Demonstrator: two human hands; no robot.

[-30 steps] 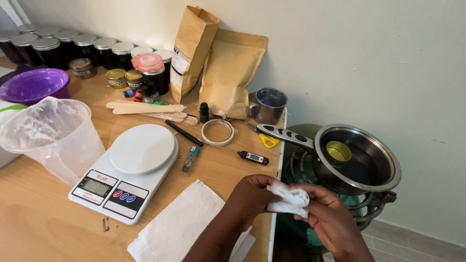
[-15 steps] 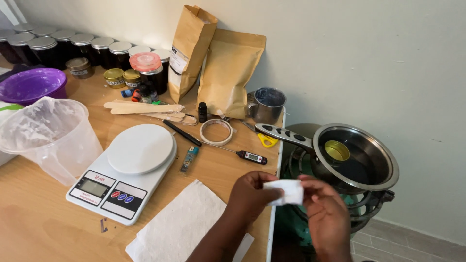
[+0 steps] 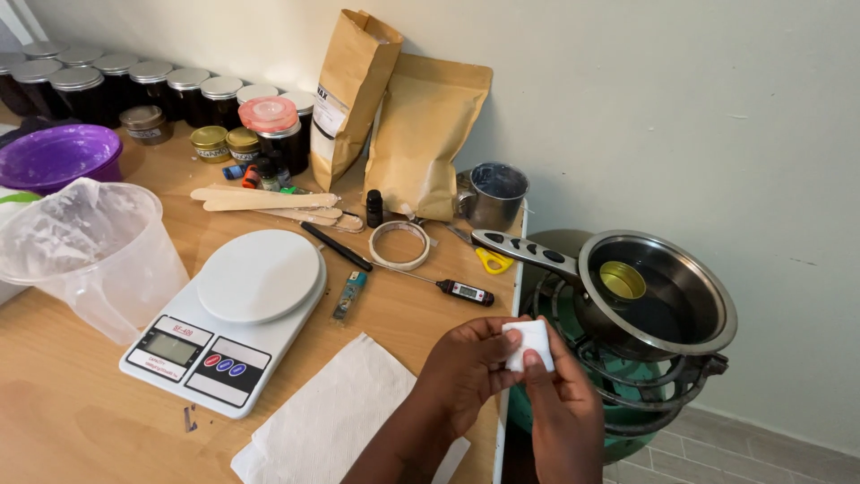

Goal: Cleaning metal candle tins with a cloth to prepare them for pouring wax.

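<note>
Both hands meet at the table's (image 3: 81,421) right edge, pinching a small white folded pad (image 3: 527,344) between them. Left hand (image 3: 466,367) has fingers curled narrow on the pad's left side, thumb on its edge; right hand (image 3: 560,408) grips it from below, thumb pressed on its front. Pad is held in the air, just above the table edge, near the pot (image 3: 658,291) on the burner (image 3: 627,394). A small yellow tin (image 3: 622,280) sits inside the pot. On the table: paper towel (image 3: 336,417) just left of the hands, scale (image 3: 233,318), thermometer (image 3: 452,289), tape roll (image 3: 400,244), plastic jug (image 3: 94,255), two brown bags (image 3: 394,121), jars (image 3: 134,85) along the wall.
</note>
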